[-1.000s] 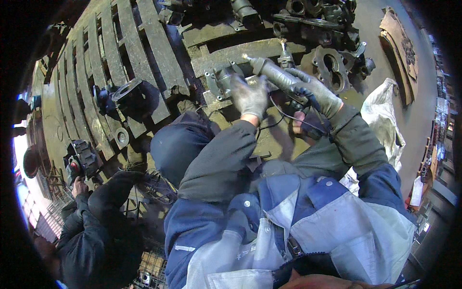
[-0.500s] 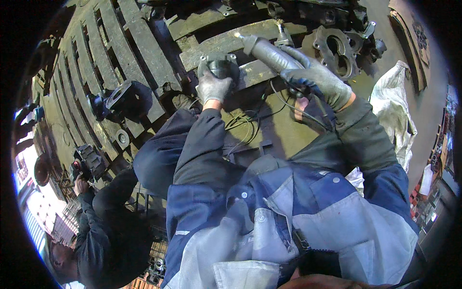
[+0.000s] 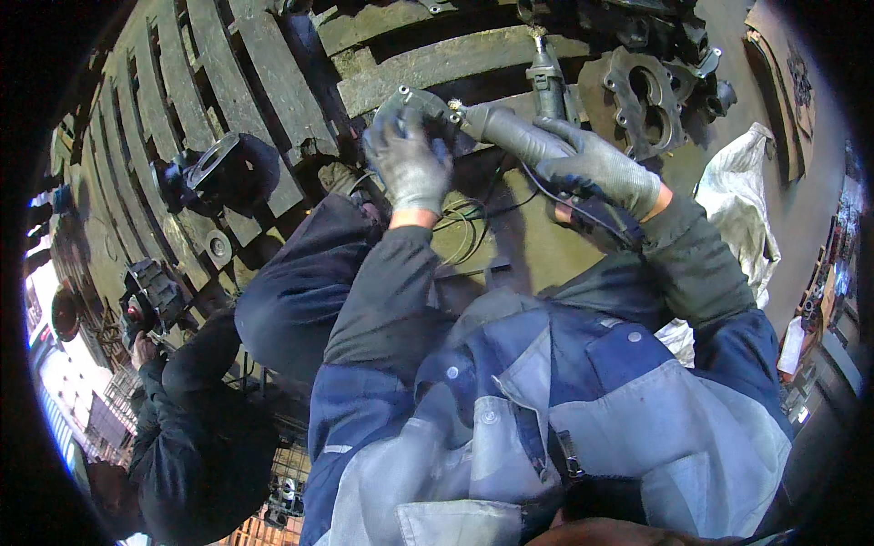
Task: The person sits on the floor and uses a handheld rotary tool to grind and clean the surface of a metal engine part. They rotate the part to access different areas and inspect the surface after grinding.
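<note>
My left hand (image 3: 411,168), in a grey glove with dark fingertips, grips a grey metal casting (image 3: 431,104) with bolt-hole ears. Its fingers are slightly blurred and cover much of the part. In my gloved right hand (image 3: 605,171) is a straight grinder (image 3: 508,133), a cylindrical power tool pointing left. The small wire brush (image 3: 457,108) at its tip meets or nearly meets the casting's right ear; exact contact is hard to tell. A dark cable (image 3: 537,187) runs below the grinder. Just beyond it lies a second similar tool (image 3: 547,80), brush end pointing away.
Wooden pallets (image 3: 437,73) spread under the work. A flat casting with large openings (image 3: 645,100) lies to the right, near a white sack (image 3: 739,205). Left are a round dark housing (image 3: 228,173) and a co-worker (image 3: 205,446) handling a part (image 3: 157,296).
The casting has turned under my left hand, which now reaches farther over it. My right hand has brought the grinder's brush down to the casting's right ear.
</note>
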### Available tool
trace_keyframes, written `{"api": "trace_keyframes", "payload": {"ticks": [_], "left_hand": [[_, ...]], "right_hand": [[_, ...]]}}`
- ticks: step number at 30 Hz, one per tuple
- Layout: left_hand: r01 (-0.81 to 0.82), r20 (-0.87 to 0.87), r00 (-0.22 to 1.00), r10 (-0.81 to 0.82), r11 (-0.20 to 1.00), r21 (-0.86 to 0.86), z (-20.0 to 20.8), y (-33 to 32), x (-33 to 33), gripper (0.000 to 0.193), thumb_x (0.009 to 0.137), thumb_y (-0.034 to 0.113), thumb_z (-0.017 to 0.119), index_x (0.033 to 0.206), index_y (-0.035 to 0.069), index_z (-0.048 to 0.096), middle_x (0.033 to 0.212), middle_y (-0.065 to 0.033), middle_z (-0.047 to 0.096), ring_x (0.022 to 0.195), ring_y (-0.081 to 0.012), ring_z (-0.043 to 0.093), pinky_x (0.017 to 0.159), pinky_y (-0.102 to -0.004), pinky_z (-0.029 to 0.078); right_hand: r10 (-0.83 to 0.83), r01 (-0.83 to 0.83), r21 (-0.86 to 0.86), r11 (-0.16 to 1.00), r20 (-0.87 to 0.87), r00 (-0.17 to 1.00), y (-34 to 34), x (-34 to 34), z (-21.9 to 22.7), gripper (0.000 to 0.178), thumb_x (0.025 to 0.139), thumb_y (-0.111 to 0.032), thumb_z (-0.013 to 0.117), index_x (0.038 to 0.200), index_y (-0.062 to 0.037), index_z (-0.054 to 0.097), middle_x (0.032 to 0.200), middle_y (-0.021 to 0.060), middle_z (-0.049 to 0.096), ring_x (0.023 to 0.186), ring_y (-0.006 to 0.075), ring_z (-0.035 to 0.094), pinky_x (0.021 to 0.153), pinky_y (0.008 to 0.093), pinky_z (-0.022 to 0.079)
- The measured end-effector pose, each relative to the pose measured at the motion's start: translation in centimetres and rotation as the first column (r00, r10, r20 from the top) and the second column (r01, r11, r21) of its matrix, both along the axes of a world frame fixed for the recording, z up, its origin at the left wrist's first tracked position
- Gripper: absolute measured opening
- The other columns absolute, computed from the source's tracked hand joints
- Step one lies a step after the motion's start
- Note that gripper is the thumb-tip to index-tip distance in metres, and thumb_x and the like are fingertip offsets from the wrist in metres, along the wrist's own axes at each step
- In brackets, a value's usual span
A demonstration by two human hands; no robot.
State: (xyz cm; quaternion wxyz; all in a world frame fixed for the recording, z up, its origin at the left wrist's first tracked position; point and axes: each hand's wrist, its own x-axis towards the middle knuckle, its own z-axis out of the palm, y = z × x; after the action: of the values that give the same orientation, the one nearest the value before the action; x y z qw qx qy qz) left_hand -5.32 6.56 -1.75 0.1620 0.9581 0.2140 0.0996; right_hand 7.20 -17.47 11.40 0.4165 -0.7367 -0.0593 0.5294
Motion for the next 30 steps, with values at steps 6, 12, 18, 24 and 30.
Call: {"api": "trace_keyframes", "payload": {"ticks": [6, 12, 18, 24, 30], "left_hand": [[-0.389, -0.423, 0.905, 0.041, -0.321, -0.863, -1.6, -7.1, -0.1, 0.058, 0.095, 0.051, 0.077, 0.132, 0.008, 0.065, 0.101, -0.0045, 0.073, 0.093, -0.0303, 0.071, 0.089, -0.0437, 0.058], [-0.208, -0.464, 0.886, 0.015, -0.88, -0.427, -3.3, -9.7, 1.5, 0.055, 0.102, 0.054, 0.066, 0.14, 0.015, 0.059, 0.132, -0.0113, 0.065, 0.118, -0.0315, 0.065, 0.104, -0.0546, 0.054], [-0.151, -0.541, 0.832, 0.125, -0.887, -0.437, -2.7, -10.0, 3.1, 0.045, 0.102, 0.045, 0.068, 0.136, 0.016, 0.061, 0.128, -0.0118, 0.067, 0.116, -0.0319, 0.067, 0.099, -0.0549, 0.057], [-0.073, -0.547, 0.821, 0.163, -0.92, -0.384, -3.3, -10.4, 3.4, 0.043, 0.1, 0.039, 0.072, 0.133, 0.013, 0.062, 0.128, -0.0124, 0.067, 0.116, -0.0322, 0.067, 0.101, -0.0551, 0.057], [0.035, -0.537, 0.822, 0.19, -0.958, -0.284, -5.9, -12.2, 4.4, 0.047, 0.098, 0.042, 0.074, 0.131, 0.01, 0.063, 0.128, -0.0144, 0.067, 0.118, -0.0335, 0.066, 0.108, -0.0532, 0.054]], "right_hand": [[-0.035, 0.036, 0.018, 0.999, -0.039, 0.999, -0.3, -0.8, -0.2, 0.084, 0.087, -0.022, 0.08, 0.158, 0.0022, 0.042, 0.106, 0.0105, 0.071, 0.078, 0.0123, 0.067, 0.069, 0.0279, 0.058], [-0.128, 0.133, 0.03, 0.991, -0.129, 0.983, 0.0, -1.7, -0.6, 0.08, 0.089, -0.015, 0.077, 0.159, 0.0002, 0.041, 0.108, 0.0097, 0.069, 0.071, 0.0105, 0.066, 0.062, 0.0257, 0.057], [-0.025, 0.023, -0.031, 0.999, -0.074, 0.997, 0.2, -1.4, -0.9, 0.08, 0.089, -0.018, 0.076, 0.16, -0.0022, 0.042, 0.115, 0.0104, 0.068, 0.079, 0.0121, 0.066, 0.068, 0.0267, 0.058], [0.073, -0.073, 0.002, 0.997, -0.05, 0.996, 0.1, -1.0, 0.2, 0.079, 0.09, -0.023, 0.073, 0.16, -0.0024, 0.043, 0.129, 0.0133, 0.066, 0.104, 0.0191, 0.068, 0.092, 0.0312, 0.056], [0.159, -0.15, -0.09, 0.985, 0.106, 0.982, 1.6, -0.3, 0.4, 0.079, 0.089, -0.024, 0.075, 0.157, 0.0029, 0.045, 0.138, 0.016, 0.065, 0.122, 0.0217, 0.064, 0.109, 0.0339, 0.048]]}}
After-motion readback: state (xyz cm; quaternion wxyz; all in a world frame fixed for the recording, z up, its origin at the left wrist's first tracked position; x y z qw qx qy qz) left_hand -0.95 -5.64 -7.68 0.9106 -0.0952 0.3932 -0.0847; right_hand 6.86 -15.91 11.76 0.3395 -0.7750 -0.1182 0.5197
